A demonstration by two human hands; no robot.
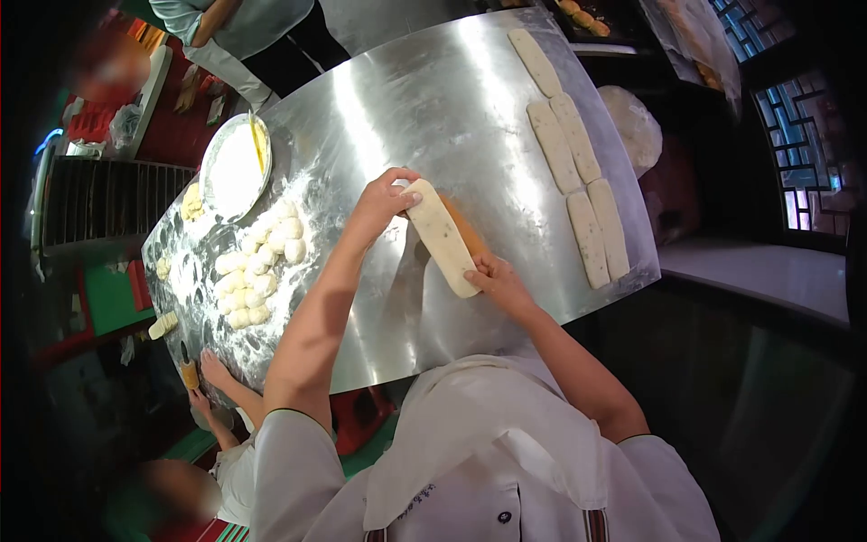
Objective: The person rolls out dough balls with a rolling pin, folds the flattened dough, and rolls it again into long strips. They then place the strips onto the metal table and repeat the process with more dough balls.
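A long, flat dough strip (pixel 440 237) with dark specks hangs slanted between my two hands over the shiny metal table (pixel 397 99). My left hand (pixel 386 202) pinches its far end, thumb on top and fingers behind. At the near end, my right hand (pixel 498 282) grips the lower right edge with thumb on top. An orange-brown patch (pixel 465 226) shows along the strip's right side. On the table's right side, several similar dough strips (pixel 553 144) lie flat in rows.
Left on the floured surface are several small dough balls (pixel 260 257) and a round pan of white flour (pixel 233 172). A co-worker's hands (pixel 206 379) are at the lower left corner, near a wooden-coloured tool (pixel 189 374). Another person (pixel 244 41) stands across the table.
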